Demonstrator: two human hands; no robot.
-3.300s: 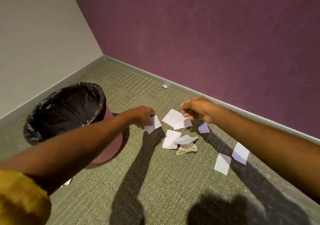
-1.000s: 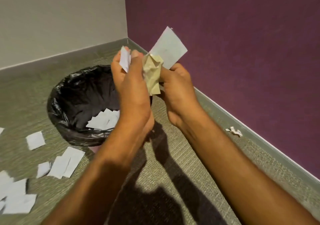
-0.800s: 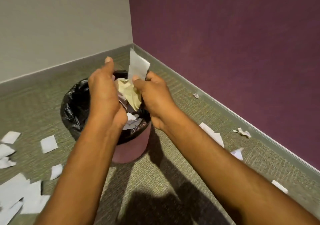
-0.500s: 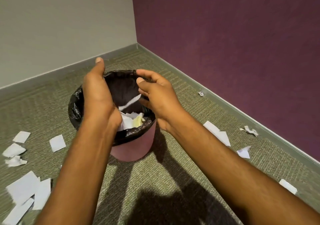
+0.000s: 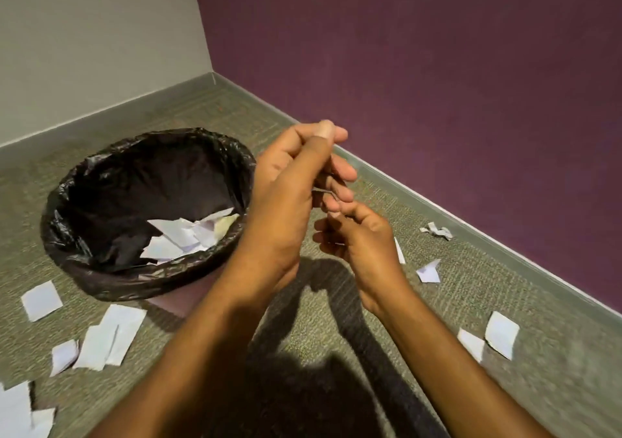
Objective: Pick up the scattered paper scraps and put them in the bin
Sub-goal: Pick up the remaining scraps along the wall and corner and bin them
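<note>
The left hand (image 5: 286,195) is raised just beside the bin (image 5: 151,279), with its back toward the camera. Its fingers are bent forward, and the thumb tip lies on the tip of the forefinger, like a pinch. No paper shows there, but it cannot be told whether something very small is between them. The right hand (image 5: 356,239) is lower and a little to the right. Its fingers are loosely curled and touch the lower fingers of the left hand, and it is released, with nothing visible in it.

The bin is round and lined with a black plastic bag, shiny and wrinkled, folded over the rim (a bit of dull pink wall shows under it). In the bottom lie the binned scraps (image 5: 181,235), flat white pieces with one pale yellow piece among them.

More paper is on the carpet (image 5: 505,286), which is green-grey with a woven, ribbed texture. At the left of the bin lie the left scraps (image 5: 111,340), white rectangles, some overlapping. At the right, well apart from the bin, lie the right scraps (image 5: 501,335), also flat and white, and one torn piece (image 5: 429,272) with a pointed corner. A crumpled scrap (image 5: 437,230) lies near the grey baseboard (image 5: 505,259) under the purple wall (image 5: 437,67), which looks slightly grainy. The other wall (image 5: 84,33) is smooth and beige.
</note>
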